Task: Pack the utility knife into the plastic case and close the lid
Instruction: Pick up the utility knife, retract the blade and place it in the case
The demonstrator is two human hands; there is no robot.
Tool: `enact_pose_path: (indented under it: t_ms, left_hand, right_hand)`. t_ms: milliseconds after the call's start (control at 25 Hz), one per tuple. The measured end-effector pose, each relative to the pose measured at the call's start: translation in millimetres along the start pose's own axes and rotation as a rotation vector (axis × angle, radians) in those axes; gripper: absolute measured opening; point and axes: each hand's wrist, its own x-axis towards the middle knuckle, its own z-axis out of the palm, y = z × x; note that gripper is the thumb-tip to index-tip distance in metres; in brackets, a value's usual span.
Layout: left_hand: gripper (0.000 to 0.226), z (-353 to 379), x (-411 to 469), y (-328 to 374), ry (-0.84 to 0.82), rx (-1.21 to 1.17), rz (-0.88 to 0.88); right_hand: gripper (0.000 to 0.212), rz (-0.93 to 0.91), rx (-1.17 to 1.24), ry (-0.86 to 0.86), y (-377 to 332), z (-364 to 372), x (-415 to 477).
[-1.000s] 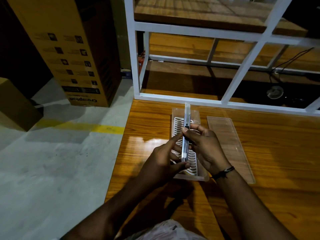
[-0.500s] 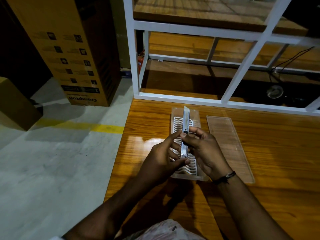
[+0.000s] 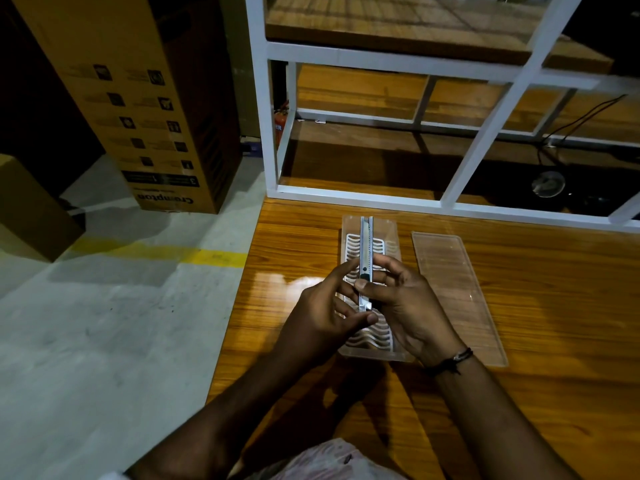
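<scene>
A slim silver utility knife (image 3: 365, 244) with a dark slider points away from me, held lengthwise above the clear plastic case (image 3: 391, 237). The case lies open on the wooden table (image 3: 554, 306) and has a white wavy-ribbed insert. My right hand (image 3: 405, 306) pinches the knife near the slider, thumb on top. My left hand (image 3: 322, 317) touches the knife's near end with its fingertips. The clear flat lid (image 3: 457, 292) lies on the table just right of the case, apart from it. My hands hide the middle of the case.
A white metal frame (image 3: 270, 133) with wooden shelves stands at the table's far edge. A tall cardboard box (image 3: 145, 98) stands on the grey floor to the left, by a yellow floor line (image 3: 156, 254). The table's left edge runs close to my left hand.
The knife has come down and toward me, its tip now over the case's far end. Both hands have shifted slightly along the knife while keeping hold.
</scene>
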Motion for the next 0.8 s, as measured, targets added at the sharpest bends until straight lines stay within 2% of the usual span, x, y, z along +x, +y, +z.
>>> enact_pose_path:
  t_ms: [160, 320, 480, 640, 800]
  left_hand:
    - [0.085, -2.2, 0.1, -2.2, 0.008, 0.012, 0.019]
    - [0.082, -2.5, 1.2, -2.3, -0.007, 0.032, 0.006]
    - [0.072, -6.1, 4.8, -15.6, 0.084, 0.199, -0.016]
    - [0.066, -5.6, 8.4, -24.6, 0.076, 0.314, -0.097]
    - [0.065, -5.0, 11.1, -26.5, 0.064, 0.223, -0.176]
  right_hand:
    - [0.061, 0.043, 0.032, -0.019, 2.6, 0.6, -1.7]
    - [0.059, 0.022, -0.042, 0.000, -0.6, 1.0, -6.0]
    - [0.068, -0.087, -0.435, 0.126, -5.2, -2.1, -5.5]
    - [0.086, -0.132, -0.893, 0.104, 1.4, 2.9, 3.1]
    - [0.063, -0.176, -1.136, 0.145, 7.8, 15.6, 13.4]
